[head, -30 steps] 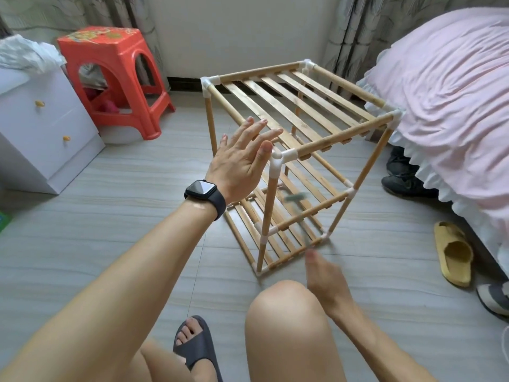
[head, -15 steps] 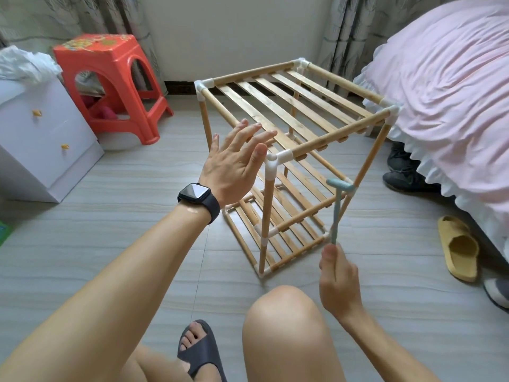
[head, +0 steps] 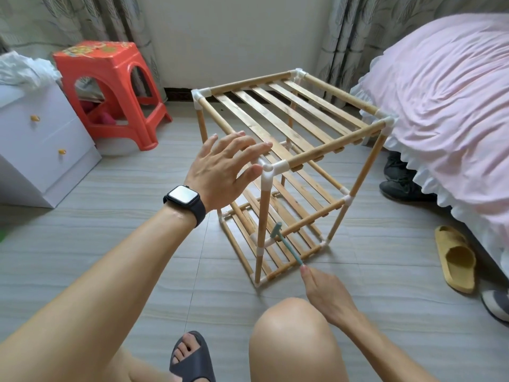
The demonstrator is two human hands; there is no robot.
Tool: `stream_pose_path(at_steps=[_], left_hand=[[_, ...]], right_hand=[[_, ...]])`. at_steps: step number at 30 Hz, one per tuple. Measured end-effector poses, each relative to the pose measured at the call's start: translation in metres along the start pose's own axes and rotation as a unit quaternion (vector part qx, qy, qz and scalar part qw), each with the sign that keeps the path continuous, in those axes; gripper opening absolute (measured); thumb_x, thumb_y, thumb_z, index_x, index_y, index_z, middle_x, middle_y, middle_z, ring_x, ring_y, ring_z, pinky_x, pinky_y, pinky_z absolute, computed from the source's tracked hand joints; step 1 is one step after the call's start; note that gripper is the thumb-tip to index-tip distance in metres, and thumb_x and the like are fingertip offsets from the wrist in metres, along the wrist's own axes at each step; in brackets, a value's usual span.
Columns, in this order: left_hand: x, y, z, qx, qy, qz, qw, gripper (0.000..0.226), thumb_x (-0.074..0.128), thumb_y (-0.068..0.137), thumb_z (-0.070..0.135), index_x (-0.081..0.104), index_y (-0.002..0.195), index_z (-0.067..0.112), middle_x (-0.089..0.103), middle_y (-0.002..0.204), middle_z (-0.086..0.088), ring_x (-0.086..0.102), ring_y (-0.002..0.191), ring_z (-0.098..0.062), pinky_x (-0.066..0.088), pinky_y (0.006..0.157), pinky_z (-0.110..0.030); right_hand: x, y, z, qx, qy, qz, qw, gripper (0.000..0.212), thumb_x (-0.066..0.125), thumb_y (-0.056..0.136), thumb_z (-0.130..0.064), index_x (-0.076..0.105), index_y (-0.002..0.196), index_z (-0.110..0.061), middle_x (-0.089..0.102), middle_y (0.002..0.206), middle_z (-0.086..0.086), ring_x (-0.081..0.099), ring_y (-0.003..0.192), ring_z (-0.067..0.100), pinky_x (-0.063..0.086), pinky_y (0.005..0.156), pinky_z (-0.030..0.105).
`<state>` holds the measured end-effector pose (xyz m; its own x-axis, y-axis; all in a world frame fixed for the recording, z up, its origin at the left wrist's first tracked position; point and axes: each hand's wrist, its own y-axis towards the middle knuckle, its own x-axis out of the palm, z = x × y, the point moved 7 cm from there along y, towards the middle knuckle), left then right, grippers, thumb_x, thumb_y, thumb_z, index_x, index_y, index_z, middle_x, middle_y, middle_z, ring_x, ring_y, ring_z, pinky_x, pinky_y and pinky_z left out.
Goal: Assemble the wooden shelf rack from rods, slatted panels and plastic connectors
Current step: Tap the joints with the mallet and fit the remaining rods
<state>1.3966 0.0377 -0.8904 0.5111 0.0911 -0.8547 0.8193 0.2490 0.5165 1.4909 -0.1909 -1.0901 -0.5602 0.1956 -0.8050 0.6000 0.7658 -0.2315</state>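
The wooden shelf rack (head: 300, 125) stands upright on the tiled floor, with three slatted tiers joined by white plastic connectors. My left hand (head: 223, 166), fingers spread and straight, rests on the top tier beside the near corner connector (head: 271, 169). My right hand (head: 325, 288) grips the handle of a small teal mallet (head: 283, 244). The mallet's head sits against the near post by the middle tier's connector (head: 260, 244).
A red plastic stool (head: 110, 89) and a white drawer cabinet (head: 41, 139) stand at the left. A pink-covered bed (head: 440, 106) fills the right, with a yellow slipper (head: 455, 260) and dark shoes (head: 399, 175) beside it. My knee (head: 292, 332) and sandalled foot (head: 190, 357) are below.
The mallet has swung down from beside the right post to the near post's middle connector. My left hand stays on the top tier.
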Motion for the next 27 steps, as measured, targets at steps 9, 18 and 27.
stream_pose_path(at_steps=[9,18,27], left_hand=[[0.008,0.044,0.081,0.022,0.056,0.048,0.997,0.068,0.022,0.089,0.079,0.074,0.106,0.039,0.068,0.093,0.004,0.051,0.087,-0.020,0.027,0.077,-0.037],[0.044,0.097,0.140,-0.053,0.021,-0.011,0.998,0.063,0.033,0.089,0.079,0.072,0.097,0.030,0.066,0.097,-0.001,0.054,0.096,-0.022,0.031,0.075,-0.033],[0.062,0.130,0.151,-0.093,0.026,-0.012,0.995,0.057,0.030,0.098,0.067,0.067,0.121,0.031,0.063,0.109,-0.005,0.053,0.103,-0.026,0.039,0.082,-0.038]], right_hand=[[-0.013,-0.026,0.044,0.112,0.138,0.092,0.980,0.050,0.026,0.108,-0.037,0.039,0.065,-0.015,0.050,0.063,0.002,0.049,0.065,0.019,0.033,0.064,0.040],[-0.022,-0.058,0.083,0.167,0.139,0.123,0.968,0.051,0.023,0.107,-0.041,0.051,0.071,-0.019,0.061,0.073,-0.001,0.056,0.075,0.013,0.037,0.067,0.038],[-0.049,-0.019,0.081,0.155,0.031,0.135,0.978,0.053,0.012,0.105,-0.049,0.056,0.094,-0.022,0.069,0.094,0.008,0.061,0.091,0.031,0.043,0.075,0.039]])
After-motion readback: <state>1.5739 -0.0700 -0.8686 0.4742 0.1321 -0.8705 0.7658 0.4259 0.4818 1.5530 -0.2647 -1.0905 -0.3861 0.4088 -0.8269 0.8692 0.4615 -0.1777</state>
